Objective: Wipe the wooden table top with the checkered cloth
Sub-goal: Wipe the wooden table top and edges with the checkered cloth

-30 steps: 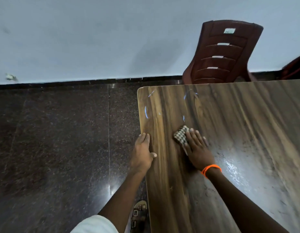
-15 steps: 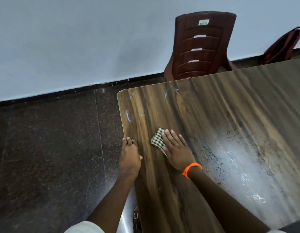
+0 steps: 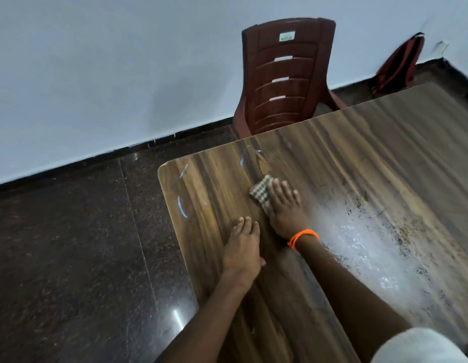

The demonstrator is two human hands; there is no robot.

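The wooden table top [image 3: 358,163] fills the right half of the view, its rounded corner at the upper left. My right hand [image 3: 286,208], with an orange band at the wrist, presses flat on the small checkered cloth [image 3: 260,191] near that corner; most of the cloth is hidden under my fingers. My left hand [image 3: 242,251] lies flat on the table just behind and left of the right hand, fingers together, holding nothing. Blue chalk-like marks [image 3: 182,206] show on the wood near the corner.
A dark red plastic chair [image 3: 285,74] stands against the table's far edge by the white wall. A red bag [image 3: 400,64] leans on the wall at the right. Dark polished stone floor [image 3: 70,258] lies to the left. A shiny wet patch [image 3: 364,244] covers the table's middle.
My right hand has slid the cloth away from the left edge toward the table's middle. My left hand has moved from the table's side edge onto the top surface.
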